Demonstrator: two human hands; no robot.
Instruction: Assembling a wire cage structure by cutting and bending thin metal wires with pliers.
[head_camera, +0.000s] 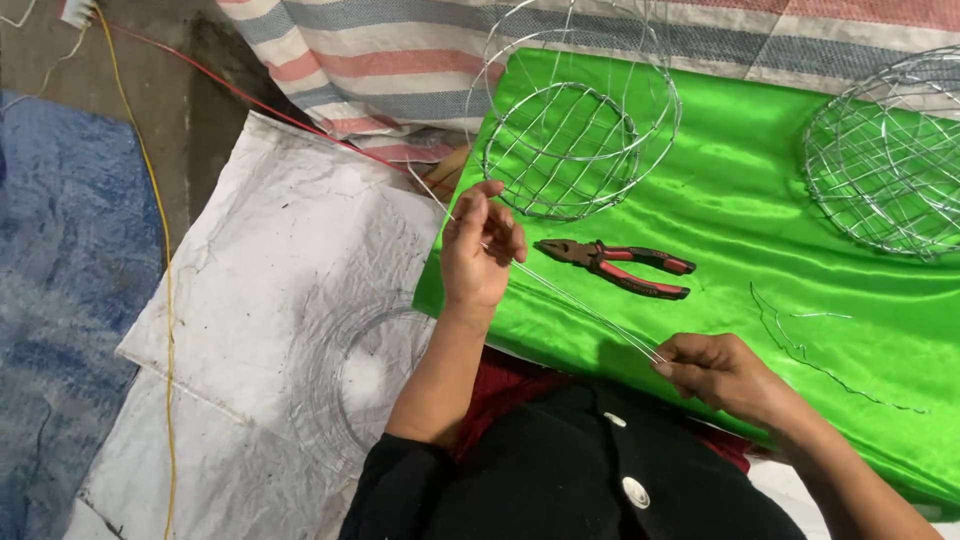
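head view looks down on a bright green satin cloth (740, 210) spread in front of both hands, with a striped blanket (400, 60) in pink, blue and cream beyond it and a creased white woven sheet (280, 280) lying on the floor out past the left hand; further that way a blue tarp (60, 280) covers the ground and a thin yellow cord (165, 300) runs down across it, while a red cord (230, 90) crosses toward the blanket. the left hand (480, 250) is raised at the near edge of the cloth, fingers curled in and pinched on one end of a thin straight wire (570, 300). the right hand (715, 372) sits lower and closer to the body, fingers closed with thumb and forefinger gripping the other end, so the wire stretches taut between the two hands. just beyond the wire, between the hands, red-handled pliers (615, 265) lie flat on the cloth, untouched. a round wire basket (570, 130) stands beyond the left hand, and a second wire basket (890, 150) rests well beyond the right hand. bent wire scraps (800, 345) lie on the cloth near the right hand.
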